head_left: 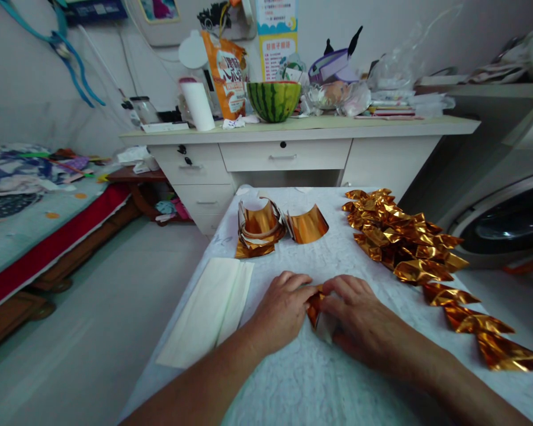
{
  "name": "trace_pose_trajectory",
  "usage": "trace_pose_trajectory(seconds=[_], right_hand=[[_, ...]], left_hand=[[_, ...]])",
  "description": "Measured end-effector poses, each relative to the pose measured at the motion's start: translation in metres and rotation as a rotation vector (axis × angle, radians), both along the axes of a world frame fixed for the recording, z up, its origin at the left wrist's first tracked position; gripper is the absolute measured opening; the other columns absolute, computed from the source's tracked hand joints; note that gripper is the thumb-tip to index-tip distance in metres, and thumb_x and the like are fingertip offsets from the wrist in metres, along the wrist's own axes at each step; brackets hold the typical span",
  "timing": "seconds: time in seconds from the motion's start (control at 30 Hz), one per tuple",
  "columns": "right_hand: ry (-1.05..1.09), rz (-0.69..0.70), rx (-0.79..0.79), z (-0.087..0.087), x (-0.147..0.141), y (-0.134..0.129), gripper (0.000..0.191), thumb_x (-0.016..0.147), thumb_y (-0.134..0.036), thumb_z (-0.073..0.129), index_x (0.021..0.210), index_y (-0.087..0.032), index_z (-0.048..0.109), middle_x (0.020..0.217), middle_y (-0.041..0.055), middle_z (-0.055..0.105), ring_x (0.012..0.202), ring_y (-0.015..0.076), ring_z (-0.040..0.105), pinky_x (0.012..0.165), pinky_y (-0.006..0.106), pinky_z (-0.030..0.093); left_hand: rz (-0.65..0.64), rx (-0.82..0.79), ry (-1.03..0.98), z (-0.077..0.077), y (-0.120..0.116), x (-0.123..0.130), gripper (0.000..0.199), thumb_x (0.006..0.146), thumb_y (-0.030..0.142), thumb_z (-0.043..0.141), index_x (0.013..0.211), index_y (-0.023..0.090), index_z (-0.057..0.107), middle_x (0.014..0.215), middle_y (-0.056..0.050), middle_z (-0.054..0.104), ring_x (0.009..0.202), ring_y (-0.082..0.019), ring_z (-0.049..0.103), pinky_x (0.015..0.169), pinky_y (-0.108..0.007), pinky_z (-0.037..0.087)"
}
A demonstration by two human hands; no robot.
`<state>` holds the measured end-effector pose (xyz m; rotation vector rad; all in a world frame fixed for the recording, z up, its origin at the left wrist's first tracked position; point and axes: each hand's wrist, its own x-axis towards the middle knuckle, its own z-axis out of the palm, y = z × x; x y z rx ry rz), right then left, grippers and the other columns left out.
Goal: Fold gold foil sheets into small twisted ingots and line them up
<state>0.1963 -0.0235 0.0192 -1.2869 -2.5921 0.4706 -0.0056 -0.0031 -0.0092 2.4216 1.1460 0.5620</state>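
A small piece of gold foil paper (314, 309) lies on the cloth-covered table between my hands. My left hand (286, 307) presses its left edge with fingers closed together. On the other side my right hand (353, 313) grips the piece, fingers bent over it; its pale underside shows below my fingers. Curled gold sheets (260, 228) stand beyond my hands, with one more curved gold sheet (308, 225) beside them. Many folded gold foil pieces (391, 236) form a pile on the right, trailing toward the near right corner. Cream paper sheets (204, 313) lie flat at the left.
Behind the table stands a white desk (293, 130) holding a watermelon-patterned bowl (274, 100), an orange pouch (228, 77) and plastic bags. A bed (35, 219) is at the left, a washing machine (501, 213) at the right.
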Motion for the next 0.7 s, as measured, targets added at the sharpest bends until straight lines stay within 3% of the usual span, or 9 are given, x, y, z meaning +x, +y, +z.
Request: trace_pose_trajectory(seconds=[0.3,0.47,0.7], right_hand=[[0.092,0.110,0.145,-0.015,0.001,-0.006,0.031,0.082,-0.003,0.052,0.099,-0.023,0.067,0.110,0.0060,0.064,0.102,0.0235,0.053,0.089,0.040,0.042],[0.112,0.118,0.062,-0.015,0.002,-0.010,0.025,0.090,-0.009,0.051,0.097,-0.024,0.069,0.101,0.0047,0.066,0.094,0.0199,0.058,0.083,0.035,0.044],[0.250,0.089,-0.018,-0.021,0.005,-0.008,0.017,0.093,-0.018,0.053,0.090,-0.024,0.069,0.101,0.0046,0.064,0.096,0.0194,0.057,0.082,0.034,0.044]], left_hand=[[0.031,0.003,-0.010,0.000,0.003,-0.001,0.033,0.088,0.015,0.059,0.120,0.025,0.061,0.126,-0.002,0.058,0.115,-0.022,0.046,0.103,-0.040,0.040],[0.035,-0.005,0.001,-0.001,0.003,0.001,0.038,0.086,0.014,0.061,0.122,0.025,0.059,0.127,-0.004,0.056,0.116,-0.024,0.045,0.102,-0.043,0.041],[0.028,-0.068,0.029,0.004,-0.001,0.000,0.036,0.084,0.017,0.063,0.119,0.026,0.060,0.114,-0.003,0.055,0.108,-0.022,0.046,0.098,-0.039,0.042]])
